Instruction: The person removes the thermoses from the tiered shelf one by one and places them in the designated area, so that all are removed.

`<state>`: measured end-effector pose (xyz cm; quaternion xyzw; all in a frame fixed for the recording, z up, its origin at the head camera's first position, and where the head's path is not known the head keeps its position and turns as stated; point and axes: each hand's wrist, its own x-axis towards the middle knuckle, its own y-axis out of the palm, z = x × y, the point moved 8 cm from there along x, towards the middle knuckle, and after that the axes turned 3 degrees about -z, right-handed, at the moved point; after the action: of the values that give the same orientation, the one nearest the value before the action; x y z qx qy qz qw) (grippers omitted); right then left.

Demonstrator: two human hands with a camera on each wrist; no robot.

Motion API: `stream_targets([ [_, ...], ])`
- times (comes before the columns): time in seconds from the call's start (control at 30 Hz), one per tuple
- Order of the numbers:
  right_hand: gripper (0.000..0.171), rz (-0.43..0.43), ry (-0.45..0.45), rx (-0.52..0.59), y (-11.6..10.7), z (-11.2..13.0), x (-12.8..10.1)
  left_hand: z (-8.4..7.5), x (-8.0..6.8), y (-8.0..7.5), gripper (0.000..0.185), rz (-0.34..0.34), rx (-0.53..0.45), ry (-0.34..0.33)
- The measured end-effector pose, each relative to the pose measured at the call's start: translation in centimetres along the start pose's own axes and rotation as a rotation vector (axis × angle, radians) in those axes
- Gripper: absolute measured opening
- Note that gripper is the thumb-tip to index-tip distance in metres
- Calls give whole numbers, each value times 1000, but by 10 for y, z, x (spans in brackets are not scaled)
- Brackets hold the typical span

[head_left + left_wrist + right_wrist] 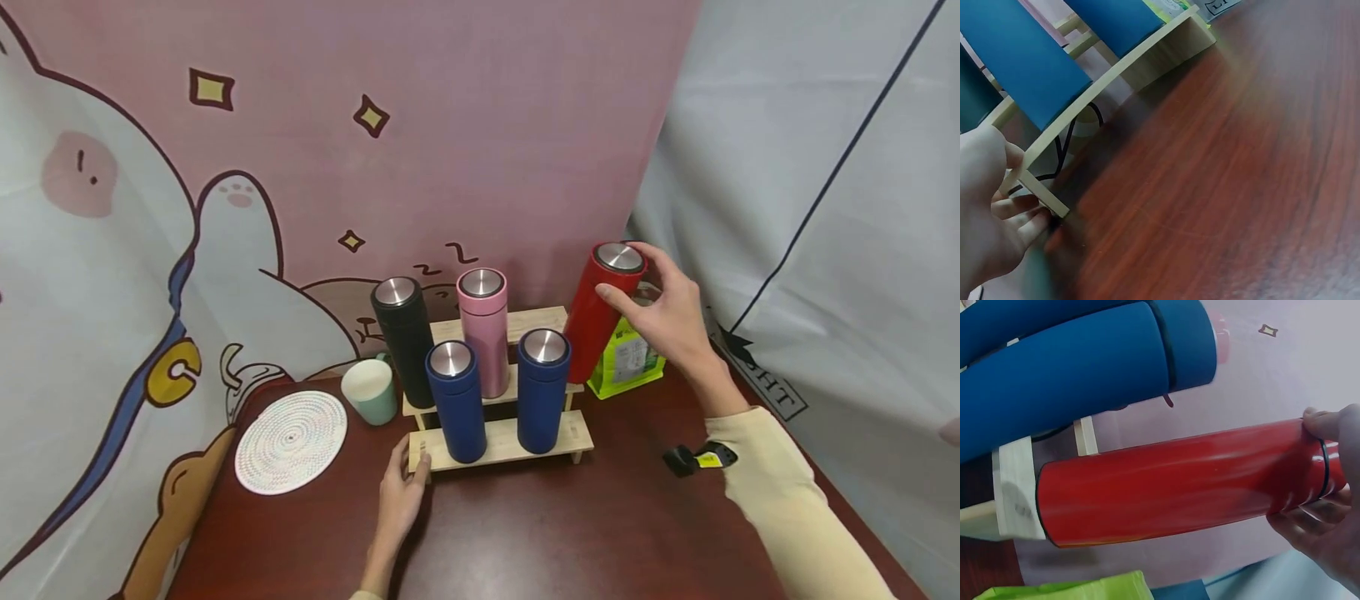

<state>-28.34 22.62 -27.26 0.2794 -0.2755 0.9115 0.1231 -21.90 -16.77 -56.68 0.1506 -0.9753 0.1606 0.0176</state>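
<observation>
My right hand (pixel 667 312) grips a red thermos bottle (pixel 592 321) near its steel-topped lid. The bottle leans, its lid end to the right. Its base is at the right end of the middle step of a wooden tiered rack (pixel 1015 481); whether it bears weight there I cannot tell. With thumb above and fingers beneath, my left hand (pixel 401 493) holds the left end of the rack's front step (pixel 1105 80). Two blue thermos bottles (pixel 463 417) (pixel 542 408) stand on that step. Behind them, a black bottle (pixel 405 346) and a pink bottle (pixel 489 346) stand on the middle step.
Left of the rack are a mint-green mug (pixel 378 404) and a round woven mat (pixel 292 442). A bright green packet (pixel 626 367) stands behind the red bottle. Dark red-brown tabletop (pixel 562 525) stretches in front, and a printed cloth (pixel 510 150) hangs behind.
</observation>
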Motion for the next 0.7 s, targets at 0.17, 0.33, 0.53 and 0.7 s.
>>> stream_targets([
  [0.17,65,-76,-20,21,-21,-1,-4,3,0,3,56,-28,-40,4],
  [0.33,63,-114,-17,22,-39,-8,-8,6,0,6,55,-43,-105,2],
  [0.53,60,-167,-22,8,-57,-15,-16,12,0,8,56,-40,-210,-38],
  [0.7,61,-177,-6,-6,-68,-27,-22,14,-1,7,56,-43,-229,-48],
])
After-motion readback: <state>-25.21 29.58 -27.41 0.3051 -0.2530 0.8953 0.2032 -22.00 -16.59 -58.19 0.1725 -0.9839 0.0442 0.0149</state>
